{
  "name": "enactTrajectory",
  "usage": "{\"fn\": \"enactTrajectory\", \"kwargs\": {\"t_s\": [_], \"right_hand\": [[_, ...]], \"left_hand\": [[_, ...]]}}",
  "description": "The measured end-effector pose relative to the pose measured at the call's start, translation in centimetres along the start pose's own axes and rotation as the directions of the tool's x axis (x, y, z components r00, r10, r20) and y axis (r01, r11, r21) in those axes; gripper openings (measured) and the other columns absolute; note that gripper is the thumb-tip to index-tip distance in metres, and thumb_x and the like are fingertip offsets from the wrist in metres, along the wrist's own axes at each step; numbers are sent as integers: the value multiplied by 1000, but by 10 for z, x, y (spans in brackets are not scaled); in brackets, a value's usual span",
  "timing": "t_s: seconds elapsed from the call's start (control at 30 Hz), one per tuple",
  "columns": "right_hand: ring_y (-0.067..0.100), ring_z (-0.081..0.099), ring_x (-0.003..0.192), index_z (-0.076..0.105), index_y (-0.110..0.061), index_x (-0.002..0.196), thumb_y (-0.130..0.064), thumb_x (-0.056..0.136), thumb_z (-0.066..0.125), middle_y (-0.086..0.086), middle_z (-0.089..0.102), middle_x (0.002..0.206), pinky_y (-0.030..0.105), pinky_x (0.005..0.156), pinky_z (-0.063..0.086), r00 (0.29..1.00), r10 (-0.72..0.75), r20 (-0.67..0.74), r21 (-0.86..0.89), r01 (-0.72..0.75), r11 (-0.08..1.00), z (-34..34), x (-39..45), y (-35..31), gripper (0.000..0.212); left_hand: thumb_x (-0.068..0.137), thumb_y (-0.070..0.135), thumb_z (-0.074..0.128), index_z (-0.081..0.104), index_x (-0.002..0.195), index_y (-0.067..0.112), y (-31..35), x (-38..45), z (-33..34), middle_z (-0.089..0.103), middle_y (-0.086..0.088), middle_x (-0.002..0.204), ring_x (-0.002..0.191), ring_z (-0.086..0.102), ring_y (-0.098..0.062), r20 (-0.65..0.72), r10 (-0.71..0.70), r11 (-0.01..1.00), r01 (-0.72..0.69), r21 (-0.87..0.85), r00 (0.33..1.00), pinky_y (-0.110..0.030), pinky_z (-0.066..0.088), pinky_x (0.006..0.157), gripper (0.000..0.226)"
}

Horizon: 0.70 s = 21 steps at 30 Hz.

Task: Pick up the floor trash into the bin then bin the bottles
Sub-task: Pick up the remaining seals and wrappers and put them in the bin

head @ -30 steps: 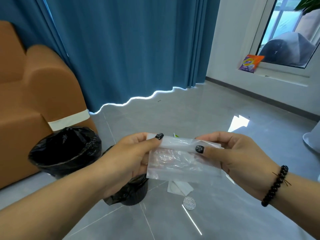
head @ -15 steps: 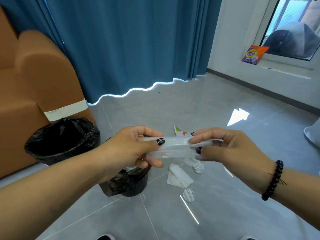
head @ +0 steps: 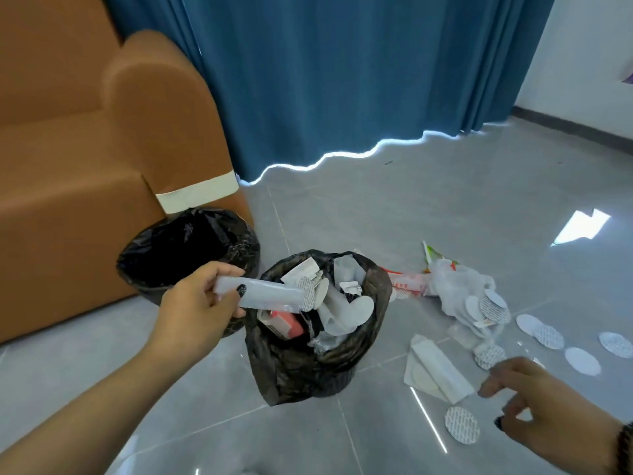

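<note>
from the head camera, the left hand (head: 200,303) pinches a folded clear plastic bag (head: 270,296) between thumb and fingers, holding its far end over the rim of the near bin (head: 318,365), which is lined in black and piled with white wrappers and round pads. a second black-lined bin (head: 188,248) stands just behind, beside the brown sofa (head: 68,173). the right hand (head: 544,406) hovers loosely open, holding nothing, just beside a flat white wrapper (head: 435,368) and scattered round pads (head: 460,425) on the grey floor (head: 445,200).
</note>
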State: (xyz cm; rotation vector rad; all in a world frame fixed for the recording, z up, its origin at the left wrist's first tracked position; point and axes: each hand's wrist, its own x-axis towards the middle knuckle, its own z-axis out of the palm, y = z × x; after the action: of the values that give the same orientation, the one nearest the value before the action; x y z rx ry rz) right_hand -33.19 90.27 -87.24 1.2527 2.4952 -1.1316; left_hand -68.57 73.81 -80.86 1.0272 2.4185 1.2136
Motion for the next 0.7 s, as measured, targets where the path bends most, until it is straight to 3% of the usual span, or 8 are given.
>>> {"fn": "enactTrajectory", "kwargs": {"t_s": [0.1,0.2,0.33,0.43,0.5,0.57,0.63,0.7], "right_hand": [[-8,55,88,50,-53,89,-34,78,62,-20,27,120,4,80,40,996,2,91,-158,13,987,20,30,26,25],[-7,47,85,42,-62,83,-35,82,57,-14,27,123,3,81,36,993,63,99,-71,-56,996,57,61,56,30],[14,50,106,33,-80,73,-13,86,63,-21,26,122,18,81,30,986,163,-16,-70,-164,984,95,95,83,74],[16,67,56,45,-46,91,-31,15,93,-13,39,107,16,50,44,996,84,-31,-199,-88,976,114,109,132,92],[11,64,46,43,-40,99,-54,3,85,-1,48,97,8,46,44,986,89,-138,-315,-129,940,129,111,154,106],[15,71,75,42,-39,116,-56,30,87,2,48,113,14,63,52,985,144,-93,-275,-164,947,117,105,140,98],[15,56,116,31,-38,132,-48,68,74,-1,28,136,20,89,47,982,51,-182,-274,-101,957,118,108,141,77],[16,47,125,29,-34,137,-43,76,67,-1,22,141,23,98,42,984,147,-104,-262,-170,950,122,112,142,72]], "left_hand": [[91,9,60,62,98,32,-10,18,12,69,3,65,63,65,1,-114,80,996,-74,50,990,-9,43,44,24],[91,11,60,63,102,27,-15,34,22,68,7,68,69,65,6,-211,162,984,-142,105,964,-5,45,55,20],[89,9,62,67,106,18,-32,48,38,68,4,73,66,65,-5,-245,235,961,-186,207,941,-16,49,62,19],[87,9,64,70,103,17,-48,55,57,68,2,80,69,64,-15,-152,230,935,-175,307,961,-28,53,67,19],[85,9,66,72,102,20,-55,55,69,70,1,88,76,65,-19,-74,224,909,-181,376,972,-33,55,71,21],[83,10,68,73,101,22,-55,55,73,72,3,95,84,67,-22,-29,228,888,-195,417,973,-37,56,73,22],[83,10,67,74,98,25,-57,59,75,72,4,90,83,67,-22,-2,193,877,-172,449,981,-34,54,69,22],[85,6,65,75,97,22,-59,64,77,68,4,77,72,66,-16,32,139,901,-139,412,990,-23,51,63,23]]}}
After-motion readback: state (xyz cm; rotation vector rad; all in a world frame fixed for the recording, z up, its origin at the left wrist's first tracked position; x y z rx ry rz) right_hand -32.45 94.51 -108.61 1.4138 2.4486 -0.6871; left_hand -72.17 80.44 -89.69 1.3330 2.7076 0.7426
